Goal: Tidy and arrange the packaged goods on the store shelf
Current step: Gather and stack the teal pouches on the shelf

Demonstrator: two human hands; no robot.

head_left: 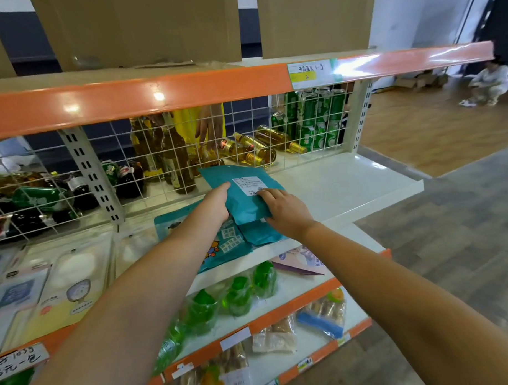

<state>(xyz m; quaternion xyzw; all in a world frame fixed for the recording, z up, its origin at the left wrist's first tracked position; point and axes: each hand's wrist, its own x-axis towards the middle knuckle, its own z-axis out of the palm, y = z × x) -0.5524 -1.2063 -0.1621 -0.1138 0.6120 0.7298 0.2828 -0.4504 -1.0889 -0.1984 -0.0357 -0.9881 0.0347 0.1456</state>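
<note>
Head view, only cam. Both hands are on a teal pouch (241,192) w/ a white label facing up, over the middle of the white shelf (347,186), just in front of the wire mesh back (165,155). Left hand (215,203) grips the pouch's left edge, thumb on top, fingers hidden beneath. Right hand (285,210) has fingers curled over the lower right corner, pinching it. The pouch is tilted, far end up near the mesh; can't tell if the far end touches the shelf. Below it a second teal pouch (261,233) lies flat near the front edge, and a larger printed teal pack (220,248) lies to its left, partly under the left forearm. Pale flat packs (71,273) fill the shelf's left part; the right end is bare white.

Behind the mesh: amber bottles (171,155), green cans (316,118), someone else's hand (207,126). Lower shelves hold green bagged items (236,296) and snack bags (323,313).

Step, prob.: placing or squaring the top pouch w/ its matching ones. Next move likely calls for lowering it flat, edges lined up w/ the pouch below, then letting go w/o dragging the stack.
</note>
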